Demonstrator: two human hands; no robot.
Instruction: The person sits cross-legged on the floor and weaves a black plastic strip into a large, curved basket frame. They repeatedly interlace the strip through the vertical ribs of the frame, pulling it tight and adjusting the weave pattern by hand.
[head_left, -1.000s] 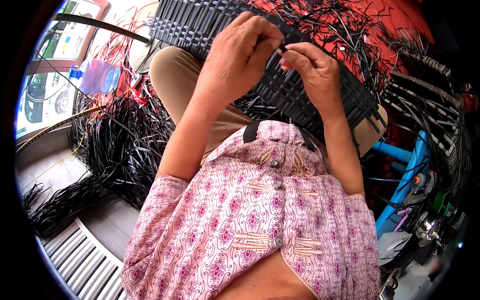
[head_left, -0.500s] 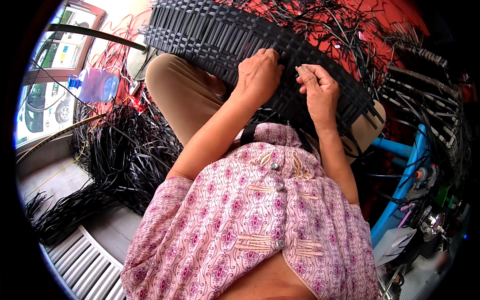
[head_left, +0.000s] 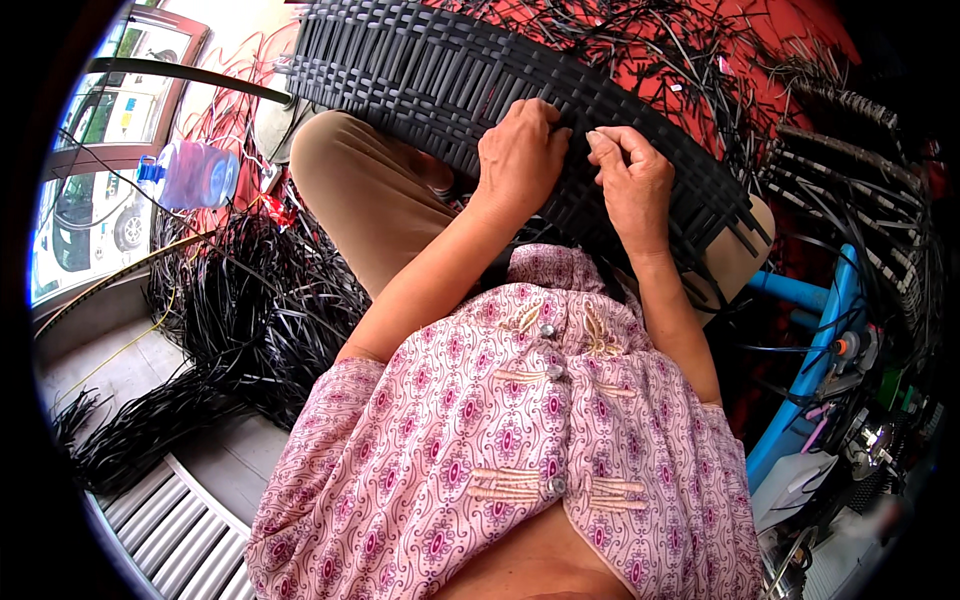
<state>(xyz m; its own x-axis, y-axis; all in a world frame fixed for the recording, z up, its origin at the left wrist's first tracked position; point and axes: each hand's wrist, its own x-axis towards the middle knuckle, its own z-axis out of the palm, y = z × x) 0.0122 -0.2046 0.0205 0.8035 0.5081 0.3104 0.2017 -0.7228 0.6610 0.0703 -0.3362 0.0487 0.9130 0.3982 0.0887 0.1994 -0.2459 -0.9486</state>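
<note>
A curved panel of woven black plastic strips (head_left: 400, 75) lies across my knees, with loose strip ends at its lower right corner. Near its middle, my left hand (head_left: 522, 155) rests against the weave, fingers curled and closed; whatever they grip is hidden beneath them. Just to its right, my right hand (head_left: 634, 190) is held over the panel with thumb and bent fingers drawn together. Anything between those fingertips is too small to make out. A narrow gap separates the two hands.
Bundled black strips (head_left: 240, 320) heap up on my left beside a slatted white surface (head_left: 180, 530). A large clear water bottle (head_left: 200, 175) stands beyond them. Strip scraps litter the red floor (head_left: 640, 40). At right are a blue frame (head_left: 805, 370) and tools.
My right hand has shifted slightly left, its fingers a little more bent and lifted. My left hand stays at nearly the same spot on the panel.
</note>
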